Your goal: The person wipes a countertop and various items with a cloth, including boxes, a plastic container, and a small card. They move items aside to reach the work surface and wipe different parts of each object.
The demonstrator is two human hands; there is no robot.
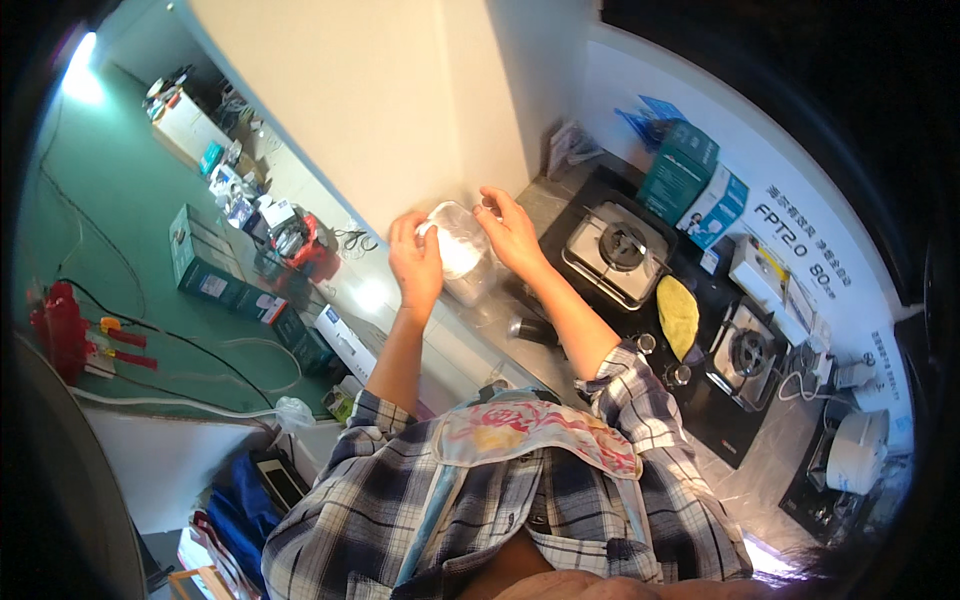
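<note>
A clear plastic container or bag [459, 259] with white contents stands at the near corner of the grey counter, between my two hands. My left hand [417, 259] grips its left rim with thumb and fingers. On the other side my right hand [510, 225] is at the upper right edge, thumb and forefinger bent close to the rim; whether they pinch it is hard to tell. A dark cylindrical object [534, 331] lies on the counter below my right forearm.
Right of my arm is a black gas hob [720, 427] with two burners and a yellow-green cloth [677, 319]. Green and white boxes [679, 172] line the wall behind it. A white pot [857, 452] sits farther right. Boxes [217, 259] and cables lie on the left.
</note>
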